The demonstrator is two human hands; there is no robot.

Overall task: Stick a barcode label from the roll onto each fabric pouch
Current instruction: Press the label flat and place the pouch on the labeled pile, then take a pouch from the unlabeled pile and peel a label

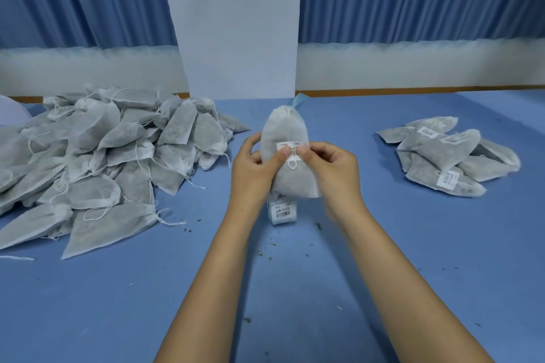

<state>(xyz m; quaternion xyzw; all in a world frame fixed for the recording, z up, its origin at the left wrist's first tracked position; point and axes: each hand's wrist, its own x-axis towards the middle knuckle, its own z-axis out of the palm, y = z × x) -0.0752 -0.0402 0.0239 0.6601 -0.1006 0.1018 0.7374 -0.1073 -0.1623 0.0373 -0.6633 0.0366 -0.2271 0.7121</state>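
I hold one grey fabric pouch upright above the table's middle. My left hand grips its left side, the thumb pressing on a white barcode label stuck on the pouch's front. My right hand grips the right side, its thumb pressing the same label. Below the pouch, the label roll lies on the blue table, partly hidden by the pouch and my hands.
A big heap of unlabelled pouches with loose drawstrings fills the table's left. A small pile of labelled pouches lies at the right. A white pillar and blue curtains stand behind. Crumbs dot the blue table.
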